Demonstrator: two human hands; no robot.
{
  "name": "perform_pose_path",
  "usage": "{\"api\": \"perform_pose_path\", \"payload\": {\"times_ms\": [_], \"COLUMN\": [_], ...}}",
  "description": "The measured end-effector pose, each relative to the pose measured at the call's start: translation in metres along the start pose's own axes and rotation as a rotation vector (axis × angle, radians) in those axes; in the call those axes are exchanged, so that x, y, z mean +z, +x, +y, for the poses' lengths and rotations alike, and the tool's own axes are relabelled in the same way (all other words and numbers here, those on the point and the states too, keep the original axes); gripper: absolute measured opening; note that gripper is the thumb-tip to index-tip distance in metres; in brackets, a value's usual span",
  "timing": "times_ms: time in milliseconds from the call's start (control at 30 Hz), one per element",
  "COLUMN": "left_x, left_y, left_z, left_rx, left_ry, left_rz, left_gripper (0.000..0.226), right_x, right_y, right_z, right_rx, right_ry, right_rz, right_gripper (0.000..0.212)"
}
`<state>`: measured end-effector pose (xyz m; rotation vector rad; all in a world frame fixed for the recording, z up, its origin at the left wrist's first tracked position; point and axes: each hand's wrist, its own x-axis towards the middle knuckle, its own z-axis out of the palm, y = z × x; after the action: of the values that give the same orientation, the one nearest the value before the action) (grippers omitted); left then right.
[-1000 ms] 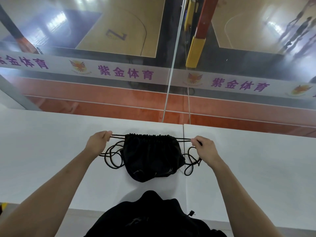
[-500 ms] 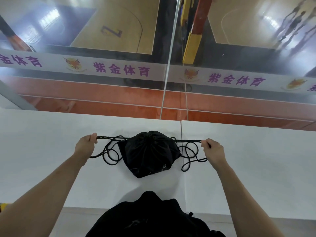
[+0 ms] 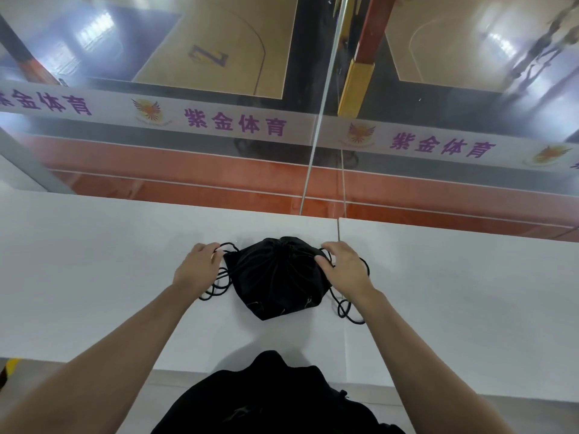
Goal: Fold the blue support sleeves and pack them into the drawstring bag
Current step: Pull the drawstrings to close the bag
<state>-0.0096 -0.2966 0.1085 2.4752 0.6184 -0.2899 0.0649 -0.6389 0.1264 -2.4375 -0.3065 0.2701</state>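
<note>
Bag (image 3: 275,277) lying cinched shut on the white table (image 3: 94,277), my hands flanking it.

Black drawstring cords (image 3: 347,311) are trailing out in loose loops on both sides of the bunched bag, which is sitting near the table's far edge, just left of the seam between the two tabletops. My left hand (image 3: 195,267) is resting at the bag's left side, fingers curled over the cords there. My right hand (image 3: 343,267) is pressing against the bag's right shoulder, fingers bent around the fabric and cord. Beyond the table, a glass barrier with a purple-lettered banner (image 3: 235,123) is overlooking a basketball court (image 3: 219,42).
</note>
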Motion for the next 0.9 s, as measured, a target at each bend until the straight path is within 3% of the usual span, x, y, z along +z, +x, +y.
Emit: {"api": "perform_pose_path", "payload": {"times_ms": [200, 367, 600, 900], "left_x": [0.001, 0.004, 0.010, 0.017], "left_y": [-0.020, -0.040, -0.081, -0.175], "left_z": [0.014, 0.014, 0.021, 0.003], "left_rx": [0.110, 0.147, 0.009, -0.207], "left_ry": [0.111, 0.148, 0.108, 0.053], "left_rz": [0.027, 0.027, 0.109, 0.258], "left_gripper": [0.041, 0.040, 0.038, 0.039], "right_x": [0.033, 0.050, 0.058, 0.042], "right_y": [0.019, 0.030, 0.014, -0.027], "right_z": [-0.057, -0.077, -0.069, -0.096], "right_rx": [-0.219, -0.234, -0.284, -0.491], "right_ry": [-0.209, -0.388, -0.509, -0.313], "right_rz": [-0.069, -0.233, -0.268, -0.330], "right_gripper": [0.055, 0.077, 0.066, 0.053]}}
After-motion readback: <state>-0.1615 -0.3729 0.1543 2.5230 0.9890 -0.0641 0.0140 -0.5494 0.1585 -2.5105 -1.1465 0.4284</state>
